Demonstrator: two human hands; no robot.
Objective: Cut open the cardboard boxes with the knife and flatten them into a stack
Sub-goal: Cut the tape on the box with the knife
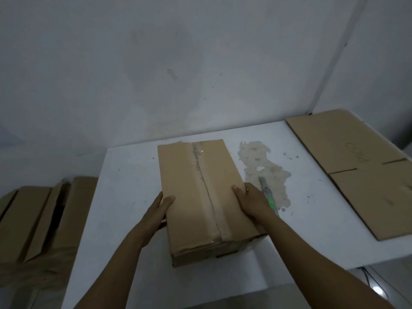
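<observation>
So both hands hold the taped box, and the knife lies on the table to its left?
Not quite. In the head view the knife lies on the table to the right of the taped box, beside the right hand. The left hand grips it too.

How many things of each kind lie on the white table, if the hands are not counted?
taped box: 1
knife: 1
flattened cardboard: 1
Total: 3

Matt cardboard box (198, 197), glossy tape seam (206, 190), stained white table (124, 175)
</observation>
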